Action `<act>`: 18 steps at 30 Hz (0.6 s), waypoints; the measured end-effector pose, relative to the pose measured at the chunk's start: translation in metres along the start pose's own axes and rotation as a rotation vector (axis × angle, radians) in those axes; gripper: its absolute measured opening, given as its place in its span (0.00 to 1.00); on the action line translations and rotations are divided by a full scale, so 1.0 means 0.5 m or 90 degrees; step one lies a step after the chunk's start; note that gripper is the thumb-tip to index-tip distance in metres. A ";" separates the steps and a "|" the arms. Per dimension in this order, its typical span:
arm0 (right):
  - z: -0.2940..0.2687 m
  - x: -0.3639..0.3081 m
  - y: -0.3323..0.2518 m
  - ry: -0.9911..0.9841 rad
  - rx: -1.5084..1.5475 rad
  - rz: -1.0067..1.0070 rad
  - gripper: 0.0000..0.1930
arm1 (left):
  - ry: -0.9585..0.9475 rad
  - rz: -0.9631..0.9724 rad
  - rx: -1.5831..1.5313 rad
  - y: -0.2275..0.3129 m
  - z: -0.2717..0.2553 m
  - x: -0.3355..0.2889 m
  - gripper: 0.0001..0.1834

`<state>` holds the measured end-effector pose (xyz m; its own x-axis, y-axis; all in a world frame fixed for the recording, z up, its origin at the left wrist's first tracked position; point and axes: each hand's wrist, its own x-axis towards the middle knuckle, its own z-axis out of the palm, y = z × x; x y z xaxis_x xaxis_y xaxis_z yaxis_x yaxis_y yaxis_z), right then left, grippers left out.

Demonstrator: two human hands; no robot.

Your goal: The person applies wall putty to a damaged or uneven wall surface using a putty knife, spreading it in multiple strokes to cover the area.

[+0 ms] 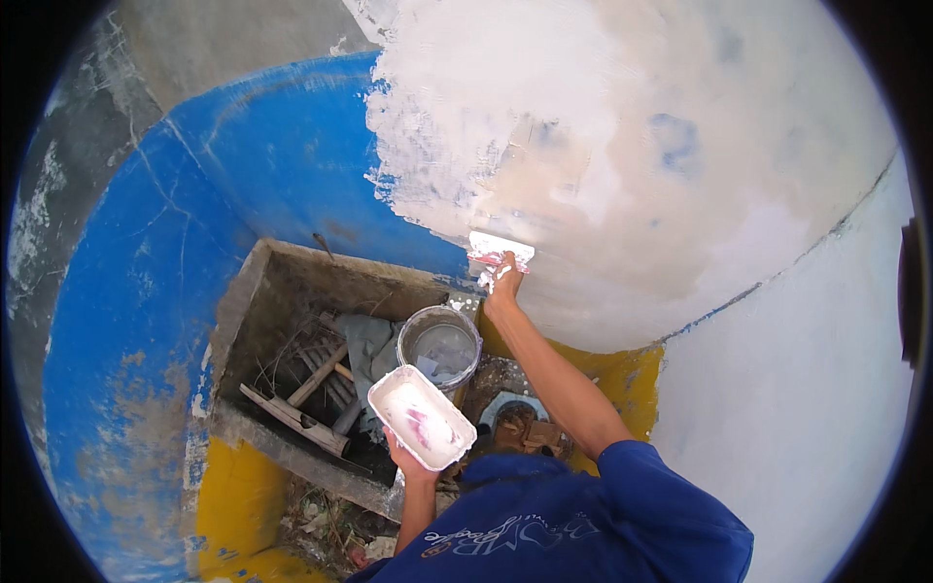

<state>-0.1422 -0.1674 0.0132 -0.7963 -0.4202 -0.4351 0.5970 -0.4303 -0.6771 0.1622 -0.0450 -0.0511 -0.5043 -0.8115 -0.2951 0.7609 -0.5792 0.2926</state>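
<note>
My right hand [504, 289] grips a wide putty knife [501, 250] with a pale blade and a reddish edge. White paste smears the blade and my fingers. The blade is at the lower part of the curved wall [583, 185], whose surface is coated white and beige; whether it touches cannot be made out. Lower and to the left, my left hand [413, 462] holds a white rectangular tub [387, 377] from beneath its near side. Inside the tub is white paste with a pinkish-purple streak.
A round bucket [428, 323] with grey residue stands just beyond the tub. Left of it, a concrete basin [233, 321] holds wood pieces [296, 423], twigs and a grey-green cloth [369, 350]. Blue wall [301, 126] curves around the left; yellow paint [243, 496] covers lower parts.
</note>
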 end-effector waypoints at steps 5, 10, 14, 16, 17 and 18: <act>0.056 0.021 -0.038 -0.013 0.020 -0.105 0.08 | 0.011 0.012 0.003 0.002 -0.016 0.008 0.34; 0.152 -0.086 -0.169 -0.052 0.048 -0.142 0.08 | 0.006 -0.005 -0.001 0.004 -0.009 0.011 0.34; 0.225 -0.133 -0.276 -0.116 0.047 -0.143 0.07 | 0.005 0.000 0.015 0.001 0.023 0.014 0.34; 0.255 -0.159 -0.345 -0.147 0.075 -0.196 0.08 | 0.012 -0.005 0.019 -0.003 0.018 0.020 0.34; 0.262 -0.179 -0.371 -0.181 0.064 -0.206 0.08 | 0.005 -0.011 0.010 -0.003 0.016 0.022 0.34; 0.272 -0.204 -0.394 -0.218 0.052 -0.214 0.08 | -0.003 -0.016 -0.001 -0.006 0.012 0.024 0.34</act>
<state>-0.1652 -0.1485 0.2719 -0.8770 -0.4796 0.0295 0.3281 -0.6426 -0.6924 0.1514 -0.0534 -0.0500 -0.5247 -0.7972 -0.2986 0.7485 -0.5991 0.2842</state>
